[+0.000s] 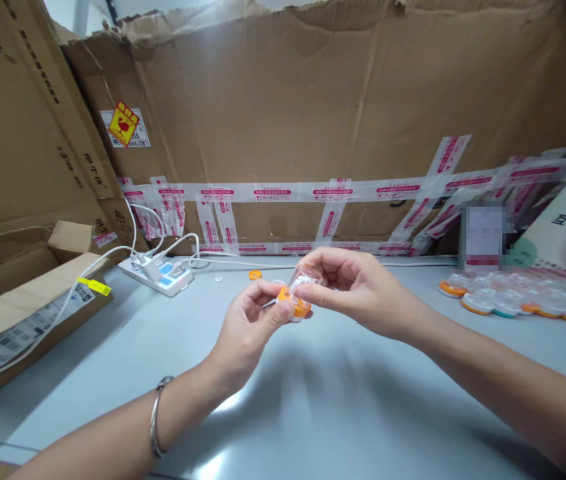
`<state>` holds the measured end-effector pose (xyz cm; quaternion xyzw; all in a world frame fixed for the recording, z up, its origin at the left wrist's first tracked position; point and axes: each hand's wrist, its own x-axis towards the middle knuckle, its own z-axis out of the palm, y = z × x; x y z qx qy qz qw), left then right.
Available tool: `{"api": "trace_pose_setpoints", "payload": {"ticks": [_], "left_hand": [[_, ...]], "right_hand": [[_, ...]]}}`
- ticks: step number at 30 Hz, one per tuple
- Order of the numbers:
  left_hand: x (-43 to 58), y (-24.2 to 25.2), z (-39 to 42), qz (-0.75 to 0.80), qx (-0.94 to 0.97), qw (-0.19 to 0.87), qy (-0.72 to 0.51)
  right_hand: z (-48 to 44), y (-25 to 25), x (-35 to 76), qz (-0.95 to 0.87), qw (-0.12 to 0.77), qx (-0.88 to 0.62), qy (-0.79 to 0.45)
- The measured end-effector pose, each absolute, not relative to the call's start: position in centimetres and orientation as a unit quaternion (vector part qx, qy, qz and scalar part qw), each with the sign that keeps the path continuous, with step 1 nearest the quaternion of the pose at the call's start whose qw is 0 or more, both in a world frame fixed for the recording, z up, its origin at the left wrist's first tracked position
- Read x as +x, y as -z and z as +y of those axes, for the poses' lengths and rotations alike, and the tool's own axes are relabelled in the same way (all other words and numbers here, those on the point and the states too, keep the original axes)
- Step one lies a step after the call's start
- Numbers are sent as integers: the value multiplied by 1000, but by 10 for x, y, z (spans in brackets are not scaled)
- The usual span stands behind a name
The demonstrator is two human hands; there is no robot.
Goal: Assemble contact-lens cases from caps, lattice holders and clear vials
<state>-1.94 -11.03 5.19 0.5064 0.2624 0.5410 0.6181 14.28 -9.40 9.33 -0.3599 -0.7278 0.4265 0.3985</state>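
Observation:
Above the middle of the table both my hands meet on one small item. My left hand (249,319) pinches its round orange base (301,308) between thumb and fingertips. From the right, my right hand (347,285) is closed on the clear plastic cover (309,275) at the top of the base. The cover is tilted, and whether it is fully seated on the base cannot be made out. Fingers hide part of both pieces. An orange ring (255,275) lies on the table behind my left hand, with a small white disc (219,279) to its left.
Several clear-topped pieces with orange or teal bases (527,303) are grouped at the right. A power strip (155,275) with white cables sits at the left beside an open carton (37,313). Large taped cardboard (273,100) walls the back.

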Motion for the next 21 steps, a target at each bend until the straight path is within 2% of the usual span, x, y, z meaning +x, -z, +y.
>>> {"api": "trace_pose_setpoints", "payload": {"ticks": [4,7,13,21], "left_hand": [[-16,-47,-112,286,565,504,-587],[-13,-44,-112,307,588,459,-591],[-14,-46,-107,322,523,580,-535],[-19,-45,-102,273,506,614,-540]], "right_hand": [[-95,-83,134,-681,456,-355,-450],[-91,-77,131,-667,454,-369,-461],[-76,-76,142,-704,399,-349,-472],[-72,-80,149,-701,385,-313,-512]]}}
